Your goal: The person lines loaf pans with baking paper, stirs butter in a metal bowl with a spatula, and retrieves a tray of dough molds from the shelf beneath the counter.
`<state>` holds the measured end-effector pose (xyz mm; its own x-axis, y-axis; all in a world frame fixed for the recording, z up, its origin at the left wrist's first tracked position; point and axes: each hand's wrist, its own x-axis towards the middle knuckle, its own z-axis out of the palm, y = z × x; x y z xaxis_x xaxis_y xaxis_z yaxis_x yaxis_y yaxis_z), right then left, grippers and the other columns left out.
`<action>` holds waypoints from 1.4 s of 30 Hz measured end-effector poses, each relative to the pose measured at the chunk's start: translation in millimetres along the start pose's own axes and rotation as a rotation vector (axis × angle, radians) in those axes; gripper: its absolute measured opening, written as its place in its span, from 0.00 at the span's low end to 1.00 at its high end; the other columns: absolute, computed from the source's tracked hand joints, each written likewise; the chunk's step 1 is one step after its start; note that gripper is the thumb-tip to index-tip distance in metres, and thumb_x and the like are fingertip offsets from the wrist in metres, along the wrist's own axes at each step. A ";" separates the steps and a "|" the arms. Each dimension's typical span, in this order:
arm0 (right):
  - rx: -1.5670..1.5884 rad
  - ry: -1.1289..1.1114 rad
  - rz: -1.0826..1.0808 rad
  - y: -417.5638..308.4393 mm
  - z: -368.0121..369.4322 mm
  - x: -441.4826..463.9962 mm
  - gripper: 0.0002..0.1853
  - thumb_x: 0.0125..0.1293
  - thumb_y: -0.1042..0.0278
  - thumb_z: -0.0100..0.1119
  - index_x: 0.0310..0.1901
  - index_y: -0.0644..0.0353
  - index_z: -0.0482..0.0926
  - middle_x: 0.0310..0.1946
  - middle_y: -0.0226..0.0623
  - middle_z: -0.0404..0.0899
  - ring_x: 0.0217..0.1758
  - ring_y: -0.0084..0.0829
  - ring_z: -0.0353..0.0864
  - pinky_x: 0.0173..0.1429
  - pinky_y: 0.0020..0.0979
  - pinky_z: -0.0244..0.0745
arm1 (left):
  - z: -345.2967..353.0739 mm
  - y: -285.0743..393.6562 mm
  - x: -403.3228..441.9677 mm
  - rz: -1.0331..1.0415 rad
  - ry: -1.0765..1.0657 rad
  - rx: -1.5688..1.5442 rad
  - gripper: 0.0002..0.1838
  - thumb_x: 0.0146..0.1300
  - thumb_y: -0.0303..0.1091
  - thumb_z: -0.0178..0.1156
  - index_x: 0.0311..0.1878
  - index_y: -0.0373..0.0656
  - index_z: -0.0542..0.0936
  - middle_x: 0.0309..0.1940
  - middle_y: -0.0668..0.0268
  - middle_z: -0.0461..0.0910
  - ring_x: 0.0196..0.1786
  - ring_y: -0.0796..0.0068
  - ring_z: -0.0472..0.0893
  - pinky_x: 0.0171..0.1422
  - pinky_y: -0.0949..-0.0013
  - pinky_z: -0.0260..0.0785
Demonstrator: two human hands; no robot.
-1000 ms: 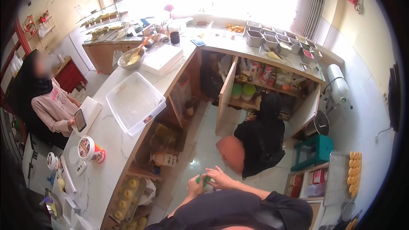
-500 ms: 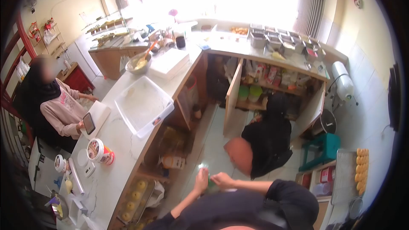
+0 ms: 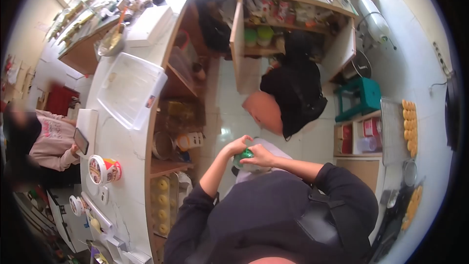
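Note:
In front of my torso both hands are on a small shiny green item; its kind I cannot make out. My left hand is closed, with its fingers curved around the far left side of it. My right hand is closed too, its fingertips pressed on the item's right side. Something pale and see-through shows just under the green part, partly hidden by my hands. Beyond my hands, a person in black crouches at the open cupboard.
A long counter on my left bears a clear plastic bin and a labelled tub. Another person holds a phone behind it. A teal stool and a rack with baked pieces stand on the right.
My view has tilted downward, showing more of my torso. My hands have shifted around the green item, which now shows more between them. The crouching person stays at the cupboard.

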<state>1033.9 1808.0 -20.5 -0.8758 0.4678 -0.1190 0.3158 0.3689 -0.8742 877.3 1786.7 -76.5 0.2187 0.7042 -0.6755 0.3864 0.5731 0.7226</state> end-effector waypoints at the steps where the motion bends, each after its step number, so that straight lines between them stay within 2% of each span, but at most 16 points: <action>1: 0.001 0.018 0.033 -0.3 0.4 -4.7 0.24 0.53 0.50 0.60 0.20 0.69 0.72 0.16 0.49 0.72 0.21 0.40 0.75 0.30 0.37 0.68 | 5.4 -4.1 8.9 0.015 0.014 0.079 0.25 0.50 0.31 0.59 0.53 0.44 0.67 0.34 0.56 0.77 0.36 0.65 0.77 0.42 0.64 0.69; 5: 0.033 0.138 0.079 8.3 -4.7 11.6 0.23 0.54 0.52 0.60 0.20 0.69 0.72 0.15 0.49 0.71 0.19 0.41 0.73 0.29 0.37 0.67 | -13.6 -9.8 33.9 0.159 0.173 0.211 0.28 0.50 0.40 0.60 0.54 0.45 0.65 0.33 0.56 0.77 0.40 0.61 0.77 0.47 0.61 0.66; 8: 0.089 0.220 0.145 11.6 -28.7 32.8 0.21 0.55 0.54 0.59 0.22 0.68 0.73 0.13 0.47 0.70 0.17 0.35 0.69 0.27 0.35 0.65 | -41.3 38.9 28.8 -0.043 0.336 0.104 0.29 0.53 0.45 0.58 0.56 0.46 0.63 0.34 0.56 0.77 0.39 0.61 0.77 0.46 0.62 0.67; 9: 0.105 0.239 0.176 13.0 -40.0 39.1 0.21 0.56 0.54 0.59 0.22 0.68 0.73 0.13 0.46 0.70 0.16 0.32 0.68 0.27 0.34 0.65 | -50.2 45.1 35.2 -0.008 0.407 0.041 0.29 0.55 0.48 0.56 0.57 0.47 0.62 0.35 0.57 0.76 0.36 0.63 0.77 0.43 0.64 0.68; 12: 0.174 0.434 0.256 47.5 -49.9 54.7 0.19 0.57 0.55 0.58 0.24 0.67 0.75 0.11 0.42 0.67 0.16 0.22 0.62 0.24 0.30 0.62 | -83.0 64.8 57.8 0.079 0.525 -0.210 0.29 0.57 0.48 0.55 0.58 0.47 0.60 0.33 0.60 0.75 0.31 0.69 0.76 0.39 0.67 0.68; 13: 0.237 0.480 0.334 41.8 -63.3 58.6 0.20 0.59 0.54 0.56 0.24 0.66 0.76 0.12 0.33 0.67 0.19 0.16 0.61 0.24 0.27 0.61 | -95.5 73.9 62.3 0.112 0.589 -0.244 0.29 0.57 0.48 0.54 0.58 0.48 0.60 0.32 0.61 0.74 0.30 0.71 0.76 0.39 0.68 0.68; 16: 0.453 0.603 0.474 95.4 -62.9 71.8 0.22 0.60 0.51 0.54 0.27 0.66 0.77 0.15 0.42 0.74 0.19 0.28 0.71 0.28 0.34 0.66 | -131.6 88.8 76.3 0.191 0.720 -0.302 0.28 0.59 0.44 0.54 0.60 0.48 0.58 0.33 0.63 0.73 0.28 0.75 0.75 0.38 0.70 0.68; 17: 0.544 0.577 0.571 102.5 -70.4 71.6 0.23 0.61 0.49 0.52 0.27 0.66 0.77 0.17 0.34 0.74 0.23 0.22 0.69 0.31 0.31 0.66 | -144.6 91.4 80.4 0.205 0.730 -0.319 0.28 0.58 0.41 0.54 0.60 0.49 0.58 0.34 0.63 0.73 0.28 0.75 0.75 0.38 0.71 0.68; 21: 0.780 0.765 0.588 157.3 -74.4 92.8 0.23 0.62 0.48 0.50 0.31 0.66 0.76 0.23 0.30 0.73 0.27 0.21 0.67 0.34 0.30 0.64 | -186.9 108.4 95.6 0.163 0.780 -0.331 0.28 0.58 0.37 0.54 0.61 0.50 0.57 0.37 0.62 0.71 0.31 0.75 0.75 0.40 0.71 0.68; 24: 0.785 0.679 0.667 180.7 -105.6 113.6 0.23 0.63 0.49 0.48 0.31 0.66 0.75 0.24 0.30 0.73 0.27 0.20 0.66 0.33 0.29 0.63 | -222.3 114.6 121.5 0.208 0.824 -0.306 0.28 0.58 0.36 0.54 0.61 0.51 0.57 0.41 0.59 0.67 0.32 0.75 0.75 0.41 0.70 0.69; 28: 0.913 0.735 0.599 195.1 -156.1 166.1 0.22 0.64 0.50 0.48 0.28 0.66 0.74 0.23 0.29 0.72 0.26 0.19 0.65 0.32 0.27 0.63 | -274.8 139.3 172.1 0.273 0.934 -0.127 0.30 0.58 0.35 0.56 0.62 0.54 0.55 0.46 0.55 0.63 0.34 0.70 0.75 0.42 0.69 0.69; 34: 0.671 0.839 0.661 261.1 -237.1 283.3 0.21 0.64 0.52 0.48 0.26 0.64 0.74 0.23 0.29 0.71 0.26 0.19 0.64 0.32 0.27 0.62 | -343.9 179.5 293.9 0.329 0.870 -0.030 0.40 0.51 0.35 0.61 0.65 0.53 0.50 0.53 0.47 0.60 0.48 0.52 0.71 0.52 0.59 0.65; 36: 0.570 0.909 0.774 276.3 -268.6 334.3 0.23 0.64 0.52 0.47 0.28 0.68 0.75 0.25 0.37 0.74 0.29 0.25 0.69 0.36 0.30 0.65 | -361.0 191.0 321.8 0.410 0.871 0.136 0.41 0.50 0.32 0.59 0.66 0.51 0.48 0.55 0.47 0.59 0.53 0.45 0.68 0.57 0.55 0.62; 38: 0.493 1.026 0.801 332.8 -283.8 381.8 0.24 0.64 0.51 0.47 0.30 0.70 0.75 0.28 0.42 0.76 0.31 0.28 0.72 0.39 0.32 0.66 | -369.9 194.4 346.2 0.341 0.714 0.020 0.41 0.50 0.28 0.56 0.66 0.51 0.47 0.57 0.48 0.59 0.56 0.45 0.66 0.59 0.55 0.61; 40: 0.351 0.978 1.031 371.1 -307.9 427.8 0.24 0.63 0.50 0.48 0.36 0.71 0.75 0.34 0.46 0.78 0.37 0.33 0.75 0.44 0.34 0.67 | -376.0 203.1 345.7 0.329 0.625 -0.007 0.41 0.49 0.25 0.53 0.67 0.51 0.47 0.57 0.50 0.60 0.58 0.47 0.65 0.60 0.56 0.60; 42: 0.531 1.137 0.891 424.1 -314.1 469.3 0.25 0.64 0.51 0.48 0.38 0.73 0.73 0.34 0.42 0.76 0.37 0.33 0.74 0.42 0.32 0.65 | -379.8 203.9 345.2 0.318 0.556 -0.092 0.42 0.47 0.23 0.52 0.67 0.50 0.47 0.58 0.50 0.59 0.59 0.48 0.64 0.61 0.58 0.60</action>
<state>871.4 2436.3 -299.3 0.3306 0.8112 -0.4824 0.1903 -0.5579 -0.8078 691.2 2305.9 -106.6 -0.1968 0.9432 -0.2675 0.2953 0.3172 0.9012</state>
